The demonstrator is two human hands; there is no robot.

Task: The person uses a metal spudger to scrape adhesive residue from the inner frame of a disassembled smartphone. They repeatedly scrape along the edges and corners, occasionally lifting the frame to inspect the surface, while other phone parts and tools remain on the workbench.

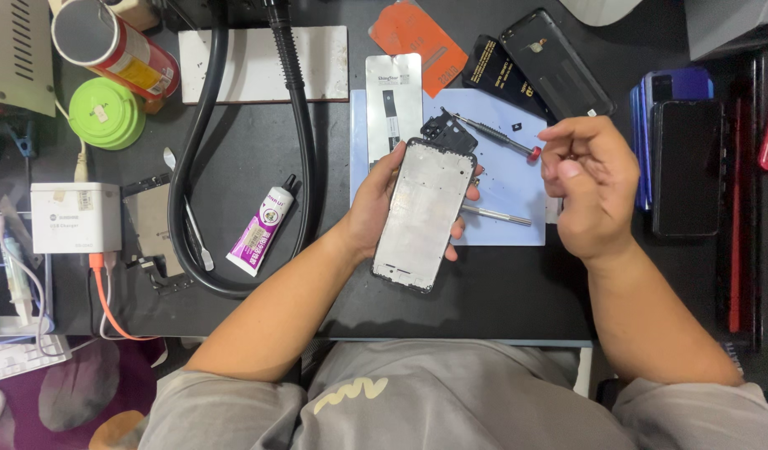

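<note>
My left hand point(374, 208) grips a phone frame point(421, 212), its silver inner side up and its black rim showing, above the desk's front half. My right hand point(588, 183) hovers to the right of it with the fingers curled; whether something small is pinched in them cannot be told. A screwdriver with a red end point(494, 133) lies on the light blue mat point(509, 183) just left of that hand. A second thin metal tool point(496, 216) lies on the mat below it, and a small black camera bracket point(447, 132) sits at the frame's top end.
A glue tube point(263, 229) lies left of the thick black hose point(192, 158). Phone back covers point(555, 62) and stacked phones point(680, 158) lie at the right. A white charger box point(74, 217), a green round box point(107, 112) and a can point(117, 46) stand at the left.
</note>
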